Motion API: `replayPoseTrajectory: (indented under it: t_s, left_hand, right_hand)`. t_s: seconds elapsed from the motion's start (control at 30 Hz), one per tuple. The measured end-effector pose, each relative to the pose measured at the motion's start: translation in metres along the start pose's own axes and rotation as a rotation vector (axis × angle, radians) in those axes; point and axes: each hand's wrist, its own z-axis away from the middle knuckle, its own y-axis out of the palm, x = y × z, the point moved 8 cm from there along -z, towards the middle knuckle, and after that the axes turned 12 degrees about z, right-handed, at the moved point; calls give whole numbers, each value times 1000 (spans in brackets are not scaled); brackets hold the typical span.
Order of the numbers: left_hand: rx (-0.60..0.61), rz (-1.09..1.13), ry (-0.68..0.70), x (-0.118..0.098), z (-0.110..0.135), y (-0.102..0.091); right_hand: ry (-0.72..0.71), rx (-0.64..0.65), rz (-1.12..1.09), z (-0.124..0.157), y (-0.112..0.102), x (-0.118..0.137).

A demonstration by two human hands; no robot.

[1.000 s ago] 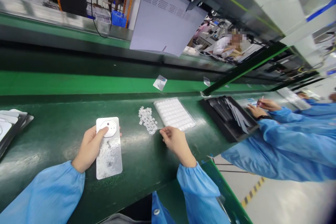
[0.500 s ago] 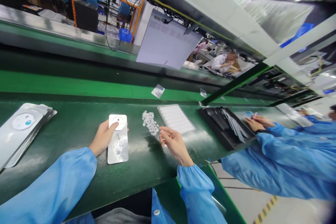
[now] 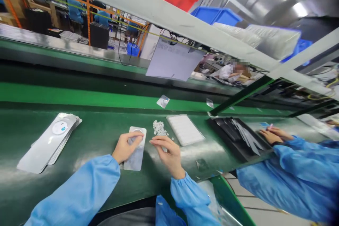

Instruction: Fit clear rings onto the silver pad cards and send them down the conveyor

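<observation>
left hand: fingers curled over the far end of the white panel, thumb at its near edge, so it's gripped flat on the green bench
panel: runs from under those fingertips back toward the wrist; the round spot at its far end is mostly covered by the fingers
right hand: just right of the left fingertips, thumb and forefinger pressed tip to tip. Can't tell if a disc is in there, too tiny
step: looks like fitting a little disc onto that round spot, imo
next move needs: steady aim at the spot, with the left fingers out of the way
discs: loose clear pile just beyond the right fingertips
clear tray: right of the pile
panel stack: well left of the left fingers
co-worker's hands: far right, behind a black tray
</observation>
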Motion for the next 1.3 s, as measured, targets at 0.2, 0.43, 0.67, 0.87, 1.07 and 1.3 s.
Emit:
replayPoseTrajectory:
  t_s: [0.2,0.43,0.67,0.87,1.07,1.3]
  left_hand:
    - [81,19,-36,-15,16,24]
    - [-47,-64,-21,-16,45,36]
    - [-166,-225,77,-27,76,55]
    - [-108,-342,101,-39,83,79]
    - [-22,-365,98,-40,71,97]
    - [81,-279,-32,-21,50,101]
  right_hand:
    - [-155,-82,34,5,2,11]
    - [-53,-161,-141,36,-15,13]
    - [234,169,-460,62,-22,0]
    - [325,326,-628,69,-28,-2]
    - [398,371,-695,64,-33,-15]
    - [405,317,-587,49,-40,-28]
